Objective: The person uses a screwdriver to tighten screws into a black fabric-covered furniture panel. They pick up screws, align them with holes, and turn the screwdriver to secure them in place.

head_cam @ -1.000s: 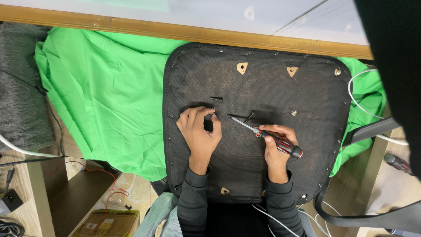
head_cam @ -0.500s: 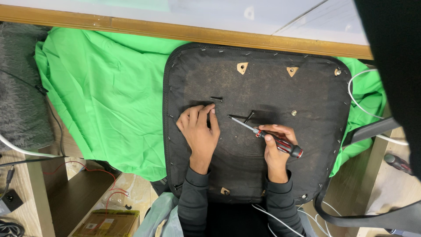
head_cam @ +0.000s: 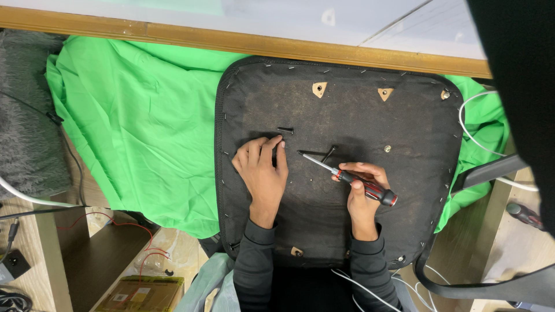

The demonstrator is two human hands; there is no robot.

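While both hands rest on an upturned seat base [head_cam: 347, 190], the scene reads so:

Left hand [head_cam: 263, 173]: flat on the black underside, fingers together, gripping nothing.
Right hand [head_cam: 361, 193]: fingers wrapped around the handle of a screwdriver [head_cam: 347, 176].
Screwdriver: red and black handle in the fist, shaft pointing up-left, tip on the fabric just beside a loose bolt [head_cam: 329, 153].
Second bolt [head_cam: 285, 130]: lies just above the left fingertips, apart from them.
Seat base: lies on a green cloth [head_cam: 139, 121], against a wooden rail [head_cam: 173, 36].
Cable [head_cam: 471, 124]: white, loops at the right edge.
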